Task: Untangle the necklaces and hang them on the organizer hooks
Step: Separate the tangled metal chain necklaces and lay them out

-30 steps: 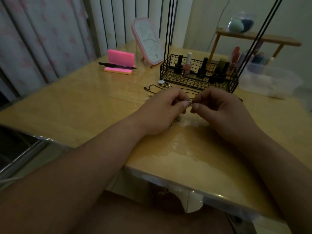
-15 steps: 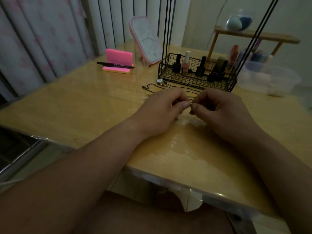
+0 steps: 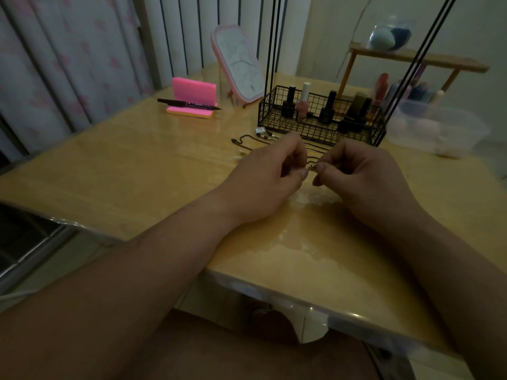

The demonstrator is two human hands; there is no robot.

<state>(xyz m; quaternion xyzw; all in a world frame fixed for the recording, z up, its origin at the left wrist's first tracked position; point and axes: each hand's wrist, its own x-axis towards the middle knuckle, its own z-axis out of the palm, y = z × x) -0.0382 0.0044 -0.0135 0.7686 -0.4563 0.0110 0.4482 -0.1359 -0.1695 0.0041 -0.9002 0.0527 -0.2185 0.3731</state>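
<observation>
Head view, dim light: both forearms enter from the lower edge and meet at centre frame over the near part of the surface (image 3: pixel 109 171). Left hand (image 3: pixel 263 182) and right hand (image 3: pixel 365 182) are curled with fingertips facing. Each pinches the same small metallic piece of a necklace (image 3: pixel 312 168) between thumb and forefinger. Beyond the hands, thin black cords (image 3: pixel 241 139) with small beads lie loose on the surface, just in front of the black wire organizer (image 3: pixel 315 130). Its basket holds upright nail polish bottles (image 3: pixel 303 101), and its thin rods run off the top of the frame. Upper left of centre stand a pink stand (image 3: pixel 192 91) carrying a black pen (image 3: pixel 189 104) and a tilted mirror (image 3: pixel 238 67). Far right are a clear plastic tub (image 3: pixel 444 133) and a wooden shelf (image 3: pixel 417 60).
</observation>
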